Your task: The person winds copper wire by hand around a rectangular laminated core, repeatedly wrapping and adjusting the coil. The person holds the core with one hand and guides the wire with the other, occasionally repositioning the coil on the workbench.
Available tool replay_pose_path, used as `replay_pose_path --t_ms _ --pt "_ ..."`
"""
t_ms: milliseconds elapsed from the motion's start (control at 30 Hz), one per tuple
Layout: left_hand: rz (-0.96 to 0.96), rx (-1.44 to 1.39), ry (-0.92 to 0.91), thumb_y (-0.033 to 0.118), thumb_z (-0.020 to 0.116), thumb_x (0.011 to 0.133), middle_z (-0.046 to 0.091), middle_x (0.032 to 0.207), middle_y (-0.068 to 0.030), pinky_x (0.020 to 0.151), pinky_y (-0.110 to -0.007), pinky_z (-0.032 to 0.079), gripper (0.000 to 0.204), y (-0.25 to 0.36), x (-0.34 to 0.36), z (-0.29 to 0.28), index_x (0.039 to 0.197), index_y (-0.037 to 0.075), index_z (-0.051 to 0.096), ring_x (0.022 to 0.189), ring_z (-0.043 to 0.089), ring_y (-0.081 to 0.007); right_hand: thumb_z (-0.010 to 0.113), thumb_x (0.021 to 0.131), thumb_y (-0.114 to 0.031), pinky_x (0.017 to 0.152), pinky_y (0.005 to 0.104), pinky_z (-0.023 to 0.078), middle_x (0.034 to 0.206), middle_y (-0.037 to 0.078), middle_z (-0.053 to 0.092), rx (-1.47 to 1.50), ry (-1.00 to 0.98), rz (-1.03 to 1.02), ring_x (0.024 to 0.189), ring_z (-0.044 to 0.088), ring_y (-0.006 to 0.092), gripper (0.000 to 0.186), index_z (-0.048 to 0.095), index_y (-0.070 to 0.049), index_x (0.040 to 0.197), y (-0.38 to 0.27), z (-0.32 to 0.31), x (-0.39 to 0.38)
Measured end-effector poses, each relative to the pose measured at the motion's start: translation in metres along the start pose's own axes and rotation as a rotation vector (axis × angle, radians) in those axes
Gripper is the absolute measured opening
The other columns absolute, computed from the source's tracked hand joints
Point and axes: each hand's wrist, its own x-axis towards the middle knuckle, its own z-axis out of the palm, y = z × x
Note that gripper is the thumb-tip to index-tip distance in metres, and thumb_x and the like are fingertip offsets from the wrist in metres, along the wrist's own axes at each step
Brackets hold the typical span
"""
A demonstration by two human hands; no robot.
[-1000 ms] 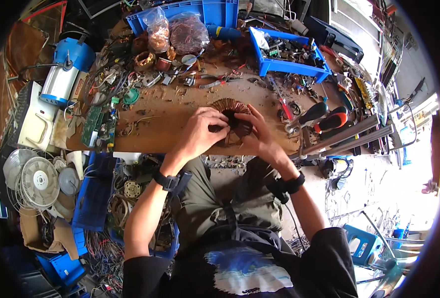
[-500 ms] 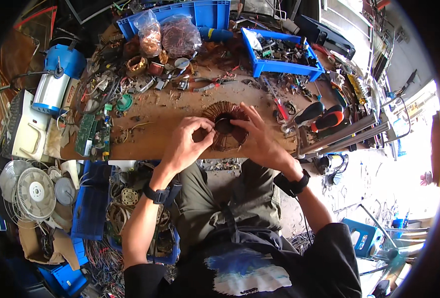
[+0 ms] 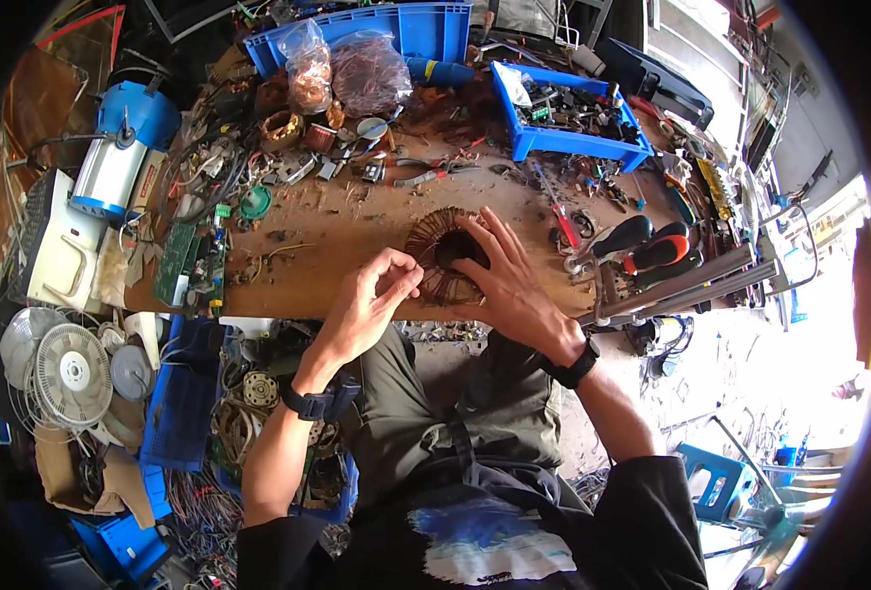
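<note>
A ring-shaped coil wound with copper wire (image 3: 429,239) rests on the wooden bench near its front edge, with a dark round hole in its middle. My right hand (image 3: 519,293) grips its right side, the thumb reaching into the hole and the fingers stretched over the far rim. Beside the coil's left side, my left hand (image 3: 363,303) is closed, thumb and index finger pinched together. Whatever lies in that pinch is too small to make out.
Screwdrivers (image 3: 657,248) and metal bars (image 3: 686,285) lie to the right. Pliers (image 3: 425,177) are beyond the coil. A blue crate of parts (image 3: 578,143) stands far right, bagged copper wire (image 3: 371,77) far left. A green circuit board (image 3: 177,264) lies left.
My left hand stays pinched but is a little farther from the coil's hole. My right hand has shifted on the coil, its fingers reaching farther over the rim. The whole view has moved slightly.
</note>
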Motion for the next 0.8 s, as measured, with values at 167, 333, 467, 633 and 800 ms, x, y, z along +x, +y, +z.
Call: replay_pose_path --t_ms 167,333,467,633,800 --pt "0.025 -0.052 0.065 0.021 0.063 0.11 0.066 0.094 -0.0018 0.079 -0.028 0.055 0.019 -0.007 -0.01 0.008 0.114 0.003 0.063 0.087 0.066 -0.01 0.088 0.081 -0.038 0.13 0.0598 0.022 0.135 0.013 0.061 -0.014 -0.034 -0.052 0.154 0.035 0.0396 0.058 0.066 -0.003 0.122 0.003 0.006 0.001" --pt "0.009 -0.084 0.094 0.019 0.062 0.111 0.063 0.096 0.0002 0.079 -0.026 0.054 0.015 -0.005 -0.011 0.012 0.115 0.005 0.061 0.085 0.063 -0.0082 0.088 0.079 -0.032 0.127 0.0619 0.025 0.117 0.013 0.065 0.019 0.013 -0.109 0.149 0.041 0.0392 0.055 0.063 -0.003 0.119 0.007 0.004 0.007" --pt "0.06 -0.073 0.148 0.019 0.062 0.111 0.062 0.094 0.0005 0.078 -0.026 0.054 0.015 -0.005 -0.015 0.013 0.115 0.005 0.06 0.083 0.063 -0.008 0.088 0.081 -0.033 0.126 0.0594 0.027 0.117 0.015 0.065 0.081 0.047 -0.113 0.143 0.048 0.0378 0.055 0.064 -0.001 0.119 0.006 0.005 0.01" --pt "0.045 -0.122 0.17 0.017 0.064 0.11 0.064 0.099 0.0004 0.088 -0.028 0.054 0.013 -0.006 -0.017 0.014 0.115 0.004 0.062 0.095 0.064 -0.0082 0.089 0.081 -0.035 0.123 0.0553 0.031 0.119 0.018 0.066 0.174 0.074 -0.036 0.129 0.055 0.0379 0.055 0.068 0.002 0.116 0.006 0.015 0.013" --pt "0.164 0.027 0.118 0.006 0.064 0.108 0.065 0.111 -0.0011 0.101 -0.03 0.052 0.006 -0.016 -0.02 0.017 0.111 0.001 0.063 0.105 0.063 -0.0091 0.087 0.084 -0.036 0.112 0.0494 0.041 0.11 0.018 0.067 0.239 0.1 0.08 0.117 0.06 0.036 0.054 0.068 0.003 0.117 -0.001 0.009 0.023"
